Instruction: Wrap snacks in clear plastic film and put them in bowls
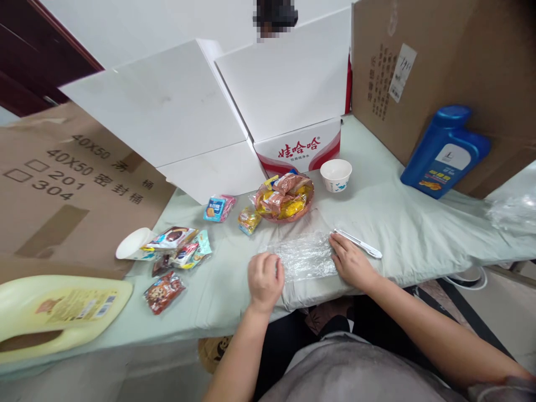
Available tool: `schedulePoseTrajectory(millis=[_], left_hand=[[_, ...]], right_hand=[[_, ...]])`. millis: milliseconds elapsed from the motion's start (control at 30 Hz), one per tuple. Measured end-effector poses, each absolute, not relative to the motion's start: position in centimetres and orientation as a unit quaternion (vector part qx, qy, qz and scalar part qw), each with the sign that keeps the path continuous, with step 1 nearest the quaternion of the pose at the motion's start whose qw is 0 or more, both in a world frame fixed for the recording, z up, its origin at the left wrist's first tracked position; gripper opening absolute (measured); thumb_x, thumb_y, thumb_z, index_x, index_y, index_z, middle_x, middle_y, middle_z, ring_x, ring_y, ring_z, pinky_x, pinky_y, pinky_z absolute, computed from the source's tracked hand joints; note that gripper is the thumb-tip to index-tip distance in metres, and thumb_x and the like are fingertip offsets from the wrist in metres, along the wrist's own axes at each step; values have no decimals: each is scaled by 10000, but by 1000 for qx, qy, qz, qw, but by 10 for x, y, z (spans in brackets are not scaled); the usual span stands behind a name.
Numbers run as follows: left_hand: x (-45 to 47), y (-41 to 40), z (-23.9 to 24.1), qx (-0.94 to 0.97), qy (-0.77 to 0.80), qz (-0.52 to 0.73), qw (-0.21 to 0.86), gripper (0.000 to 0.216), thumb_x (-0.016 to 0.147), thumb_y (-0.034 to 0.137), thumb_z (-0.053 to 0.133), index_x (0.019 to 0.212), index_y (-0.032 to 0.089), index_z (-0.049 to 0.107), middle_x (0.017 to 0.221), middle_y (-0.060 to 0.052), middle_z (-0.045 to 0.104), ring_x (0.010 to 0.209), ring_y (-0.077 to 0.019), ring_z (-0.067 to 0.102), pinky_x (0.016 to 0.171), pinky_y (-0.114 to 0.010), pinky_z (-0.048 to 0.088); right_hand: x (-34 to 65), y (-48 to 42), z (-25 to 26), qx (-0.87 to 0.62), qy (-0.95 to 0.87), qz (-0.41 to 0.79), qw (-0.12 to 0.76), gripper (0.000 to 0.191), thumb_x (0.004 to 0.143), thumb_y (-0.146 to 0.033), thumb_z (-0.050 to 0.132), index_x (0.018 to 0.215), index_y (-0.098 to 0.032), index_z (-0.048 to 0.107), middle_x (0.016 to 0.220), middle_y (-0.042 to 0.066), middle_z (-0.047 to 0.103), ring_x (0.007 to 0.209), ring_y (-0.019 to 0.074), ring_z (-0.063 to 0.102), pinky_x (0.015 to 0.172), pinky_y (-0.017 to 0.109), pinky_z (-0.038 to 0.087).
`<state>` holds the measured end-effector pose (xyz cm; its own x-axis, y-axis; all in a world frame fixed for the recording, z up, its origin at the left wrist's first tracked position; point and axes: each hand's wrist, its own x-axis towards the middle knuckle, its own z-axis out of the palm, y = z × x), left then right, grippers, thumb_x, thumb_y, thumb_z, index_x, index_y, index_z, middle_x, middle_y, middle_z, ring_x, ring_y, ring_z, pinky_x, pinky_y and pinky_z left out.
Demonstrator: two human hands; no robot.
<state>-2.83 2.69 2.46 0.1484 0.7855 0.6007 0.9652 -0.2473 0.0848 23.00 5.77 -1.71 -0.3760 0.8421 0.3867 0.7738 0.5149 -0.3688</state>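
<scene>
A crumpled sheet of clear plastic wrap point(304, 255) lies on the pale green tablecloth point(377, 212) near the front edge. My left hand point(264, 279) rests at its left side with fingers curled onto the film. My right hand point(352, 261) presses flat on its right side, fingers together. A white knife-like tool point(359, 243) lies just beyond my right fingertips. Further back stands a basket of wrapped snacks point(285, 199) and a small white bowl point(336, 175).
Loose snack packets point(176, 254) and a tipped white cup point(133, 244) lie at the left. A yellow jug point(58, 312) lies at the near left, a blue jug point(444, 152) at the right. White and brown cardboard boxes point(268, 95) wall the back.
</scene>
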Motion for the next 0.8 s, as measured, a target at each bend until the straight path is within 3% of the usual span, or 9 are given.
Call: schedulePoseTrajectory(millis=[100,167,233,367,533,667,800], left_hand=[[-20,30,16,-851,-498,-161,40,299,913,290,509,1183,215,612,1266,-103,595,1256,-283,481,1060,-473,376],[-18,32,11,-855,-510,-97,-3,451,913,330,513,1356,246,492,1468,-90,437,1394,-319,315,1123,-564,265],[-19,33,8,-842,-535,-64,-23,539,914,350,506,1433,249,399,1545,-86,320,1441,-327,216,1141,-600,201],[-20,33,9,-834,-548,-46,-39,564,921,357,488,1459,252,358,1576,-77,250,1462,-309,165,1156,-593,158],[-16,33,12,-831,-554,-39,-40,561,922,364,485,1458,256,360,1575,-71,253,1463,-301,167,1155,-589,165],[-27,28,7,-824,-565,-35,-29,599,913,424,507,1469,283,336,1575,-63,257,1459,-318,177,1145,-599,185],[-59,13,1,-793,-606,-64,13,636,909,454,509,1475,227,327,1562,-141,264,1442,-373,200,1109,-641,223]], right_hand=[[232,60,-20,-499,-829,31,250,451,911,-216,420,1322,-56,517,1387,195,502,1318,299,434,1099,455,392],[239,62,-18,-529,-816,8,233,458,897,-232,446,1296,-28,538,1374,215,510,1318,323,426,1096,468,384],[245,64,-11,-570,-791,-20,222,451,883,-202,448,1272,-1,554,1361,235,515,1337,352,392,1091,497,370],[239,62,9,-576,-784,-52,226,442,895,-181,435,1286,-18,559,1389,218,499,1385,357,317,1106,523,319],[205,59,9,-406,-899,34,162,545,930,-428,472,1391,-136,486,1485,124,415,1419,296,275,1145,486,261],[210,64,-9,-470,-873,57,114,709,917,-566,437,1457,-110,378,1524,143,333,1429,317,241,1148,523,224],[245,60,-14,-510,-852,31,116,798,896,-604,452,1482,-82,311,1533,183,297,1444,335,182,1149,544,191]])
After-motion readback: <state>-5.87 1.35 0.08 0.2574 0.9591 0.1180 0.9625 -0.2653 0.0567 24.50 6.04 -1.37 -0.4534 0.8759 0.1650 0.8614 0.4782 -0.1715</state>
